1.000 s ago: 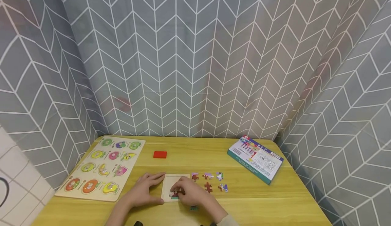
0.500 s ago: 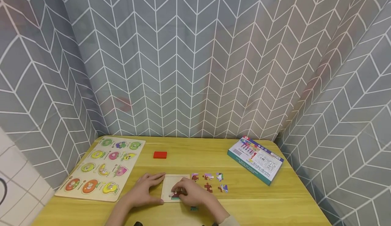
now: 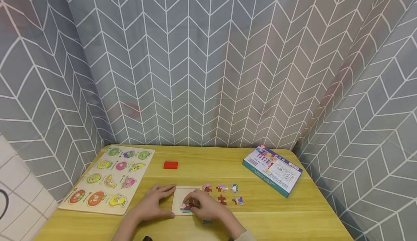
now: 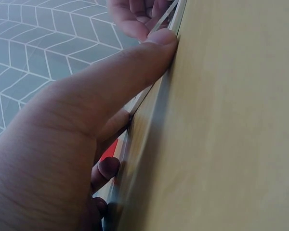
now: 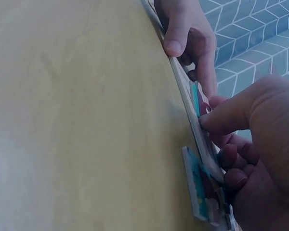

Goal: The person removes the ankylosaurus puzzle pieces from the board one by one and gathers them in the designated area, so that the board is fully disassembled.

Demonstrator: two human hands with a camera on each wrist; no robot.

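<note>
A shallow wooden puzzle tray (image 3: 180, 194) lies in front of me in the head view. My left hand (image 3: 150, 203) rests along its left side, fingers spread, with the thumb at the near corner and the index finger at the far corner. Inside the tray's near part, my right hand (image 3: 203, 204) pinches a teal and dark red jigsaw piece (image 3: 186, 209) between thumb and fingers. In the right wrist view that jigsaw piece (image 5: 196, 98) stands slightly proud of the tray's edge. Its far side is hidden by my fingers.
Several loose jigsaw pieces (image 3: 222, 199) lie right of the tray, and a teal one (image 3: 206, 222) lies near my right wrist. A fruit puzzle board (image 3: 109, 176) is at left, a red block (image 3: 171, 165) behind the tray, a box (image 3: 273, 170) at back right.
My right hand has shifted very slightly right, and the jigsaw piece under its fingers has turned a little, showing more of its face. The left hand stays in place.
</note>
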